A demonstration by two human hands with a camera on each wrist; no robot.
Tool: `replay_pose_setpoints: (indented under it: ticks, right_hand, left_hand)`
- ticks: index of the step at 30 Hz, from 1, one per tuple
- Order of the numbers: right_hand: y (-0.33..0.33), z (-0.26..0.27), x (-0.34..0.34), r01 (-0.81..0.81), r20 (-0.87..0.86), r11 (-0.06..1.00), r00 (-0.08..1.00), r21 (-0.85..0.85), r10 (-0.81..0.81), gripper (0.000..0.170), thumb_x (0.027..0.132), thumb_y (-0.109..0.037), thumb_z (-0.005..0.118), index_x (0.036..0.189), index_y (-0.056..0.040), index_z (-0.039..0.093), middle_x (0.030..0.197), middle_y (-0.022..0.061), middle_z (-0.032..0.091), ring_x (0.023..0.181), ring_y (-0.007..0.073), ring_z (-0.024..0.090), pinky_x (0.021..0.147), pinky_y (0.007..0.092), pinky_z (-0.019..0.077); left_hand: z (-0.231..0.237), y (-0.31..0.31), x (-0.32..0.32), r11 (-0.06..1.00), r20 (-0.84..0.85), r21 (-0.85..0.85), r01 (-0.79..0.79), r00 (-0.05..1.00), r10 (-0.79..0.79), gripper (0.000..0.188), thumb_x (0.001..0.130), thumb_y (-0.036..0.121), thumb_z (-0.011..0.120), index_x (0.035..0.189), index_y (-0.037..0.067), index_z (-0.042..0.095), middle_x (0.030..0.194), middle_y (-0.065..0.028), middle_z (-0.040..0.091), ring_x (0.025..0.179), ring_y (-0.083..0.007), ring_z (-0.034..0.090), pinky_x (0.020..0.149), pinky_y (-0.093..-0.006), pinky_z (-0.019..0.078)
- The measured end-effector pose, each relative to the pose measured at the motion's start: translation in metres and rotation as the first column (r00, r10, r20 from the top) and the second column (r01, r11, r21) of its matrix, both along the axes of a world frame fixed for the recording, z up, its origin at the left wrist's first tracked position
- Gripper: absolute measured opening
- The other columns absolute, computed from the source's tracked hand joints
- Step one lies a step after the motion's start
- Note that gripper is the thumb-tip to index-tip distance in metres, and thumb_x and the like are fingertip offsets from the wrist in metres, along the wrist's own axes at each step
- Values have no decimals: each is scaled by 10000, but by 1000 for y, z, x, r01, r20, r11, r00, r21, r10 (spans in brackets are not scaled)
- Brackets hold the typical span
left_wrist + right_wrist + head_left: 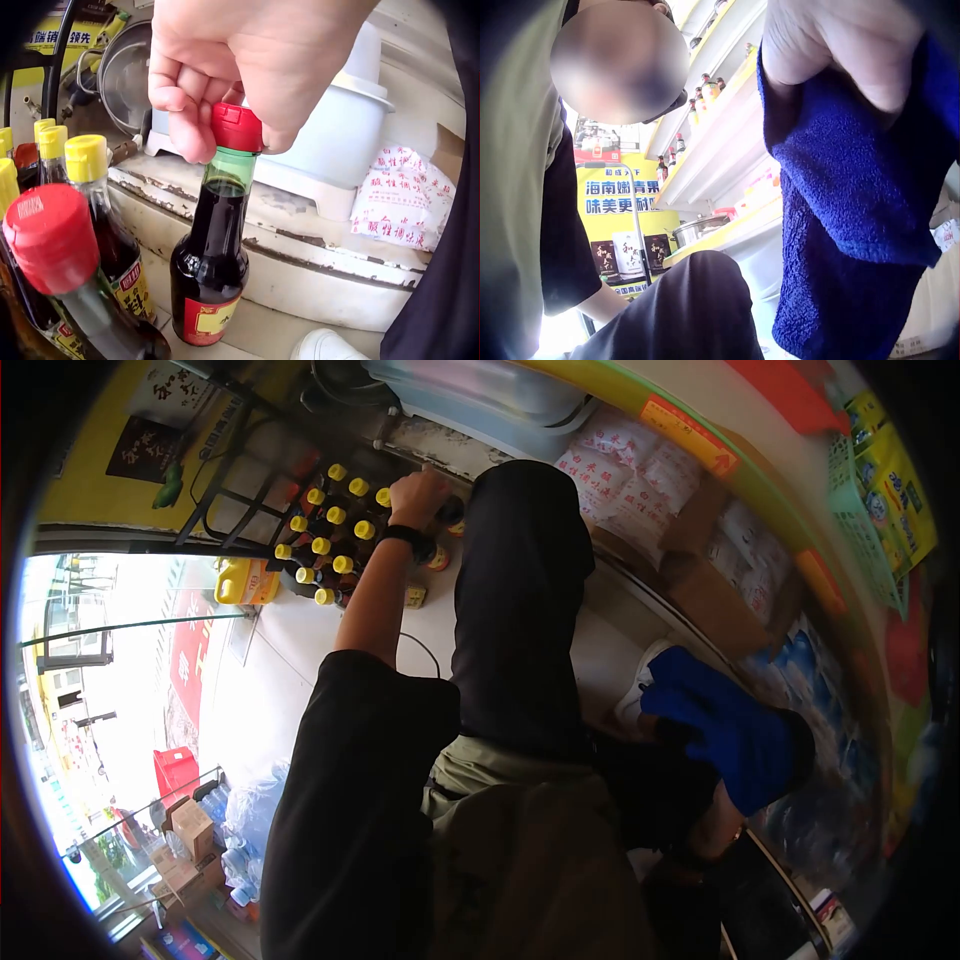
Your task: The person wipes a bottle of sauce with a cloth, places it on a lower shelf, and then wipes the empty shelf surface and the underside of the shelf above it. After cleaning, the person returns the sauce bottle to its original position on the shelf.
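Red cap [238, 129] of dark bottle [211, 259] pinched in left hand [251, 56]. Blue cloth [844, 191] gripped by right hand [840, 41].

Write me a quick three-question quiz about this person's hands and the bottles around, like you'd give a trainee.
1. What does the left hand hold, and by which part?
2. True or false: the right hand holds a blue cloth.
3. Fill in: most of the clustered bottles have ____ caps.

Key:
1. A bottle, by its red cap.
2. True.
3. Yellow.
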State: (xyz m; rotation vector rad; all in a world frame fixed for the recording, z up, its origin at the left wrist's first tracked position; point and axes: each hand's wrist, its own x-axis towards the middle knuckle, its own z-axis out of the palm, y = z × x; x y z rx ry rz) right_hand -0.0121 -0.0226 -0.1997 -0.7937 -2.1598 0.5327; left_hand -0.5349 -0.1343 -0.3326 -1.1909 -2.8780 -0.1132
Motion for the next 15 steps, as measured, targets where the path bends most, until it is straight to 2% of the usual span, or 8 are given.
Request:
replay_pose_setpoints:
  ticks: [2,3,5,6,8,13,15]
  right_hand:
    - [-2,-6,-7,164,-175,986,971,-18,-164,370,711,-62,677,1045,47,563,1026,122,583,932,245,557,894,344,406]
    - [-2,-2,-11,169,-173,986,970,-15,-169,370,711,-62,677,1045,47,563,1026,122,583,932,245,557,894,344,406]
    - [-5,10,-18,74,-128,996,989,-43,-79,391,703,-59,689,1058,43,561,1051,123,579,954,241,552,908,346,402]
    - [-6,8,-18,78,-124,996,989,-44,-83,391,703,-59,689,1058,43,561,1051,123,579,954,241,552,908,346,402]
    - [-9,1,-18,37,-339,978,935,-206,-107,390,708,-57,690,1064,39,560,1062,116,575,956,230,546,911,335,399]
    - [-11,8,-28,41,-272,984,958,-172,-87,420,715,-51,690,1097,34,536,1071,102,560,957,219,536,903,324,401]
    - [-12,9,-29,39,-230,989,970,-145,-73,436,719,-44,686,1115,34,521,1076,100,554,956,216,533,900,320,402]
  left_hand:
    - [-10,0,1,999,-14,-31,-40,999,39,283,748,312,526,858,55,571,703,-133,636,690,-304,628,592,-401,491]
    - [-16,0,0,997,-14,-51,-63,998,63,277,740,298,532,876,58,554,717,-135,637,700,-302,629,600,-401,493]
    - [-23,-3,-1,996,-3,-57,-63,998,63,286,740,301,533,888,57,544,728,-139,637,706,-302,630,602,-404,493]
    - [-25,-4,-1,996,4,-64,-67,998,68,295,741,304,534,901,56,534,739,-143,638,711,-302,630,603,-407,493]
    - [-28,-8,-2,994,23,-67,-85,996,87,303,741,306,534,908,54,528,746,-145,638,721,-303,630,609,-410,493]
    - [-26,-12,-7,989,76,-79,-129,988,135,323,751,322,536,924,50,522,774,-151,641,762,-313,627,644,-419,492]
    - [-24,-12,-8,982,117,-123,-146,980,160,249,822,247,462,957,42,503,831,-202,628,807,-364,608,680,-461,476]
